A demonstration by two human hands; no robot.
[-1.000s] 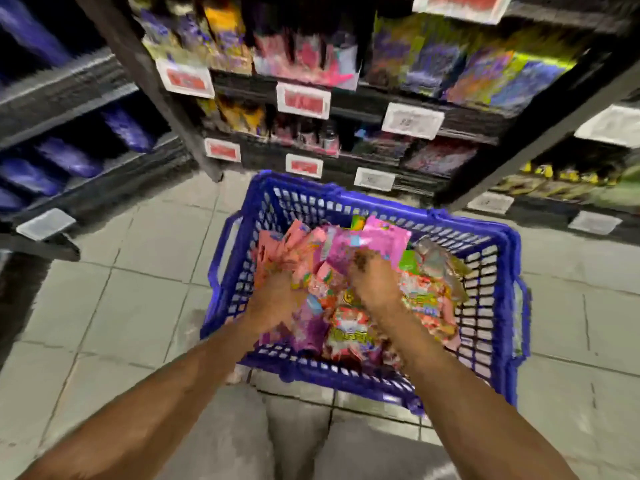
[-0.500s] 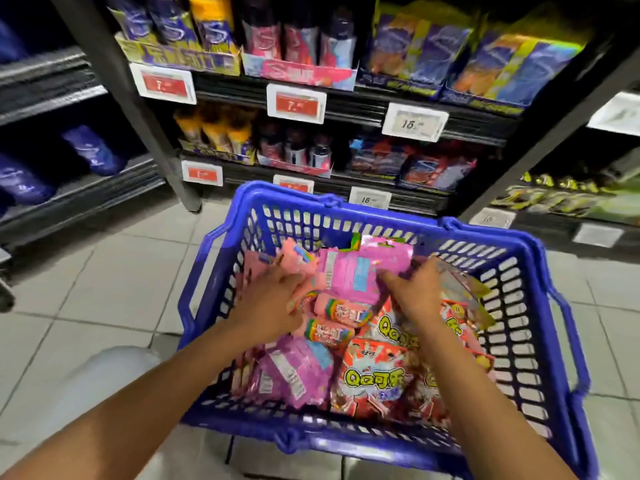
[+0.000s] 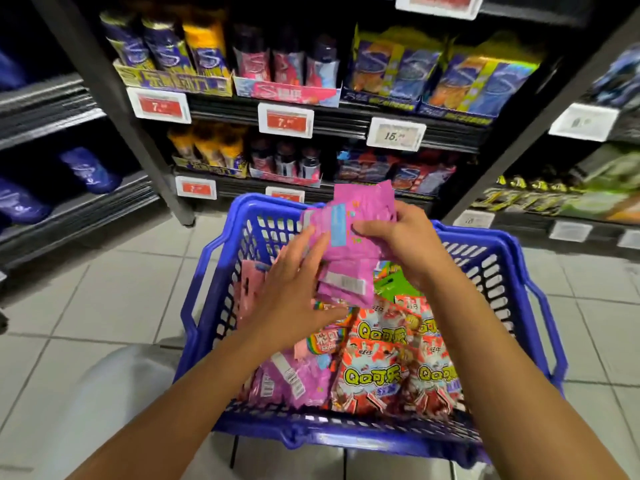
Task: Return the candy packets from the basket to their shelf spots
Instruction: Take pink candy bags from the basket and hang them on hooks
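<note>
Right hand (image 3: 398, 240) grips pink packets (image 3: 349, 237) (raised over basket (image 3: 204, 282)) | left hand (image 3: 298, 289) flat-fingered, touching them

A shop: stocked shelves (image 3: 346, 109) with price tags (image 3: 286, 120).

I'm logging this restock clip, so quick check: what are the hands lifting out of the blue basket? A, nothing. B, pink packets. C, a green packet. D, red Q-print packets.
B: the right hand grips a bunch of pink packets raised above the basket, with the left hand against them.
</note>
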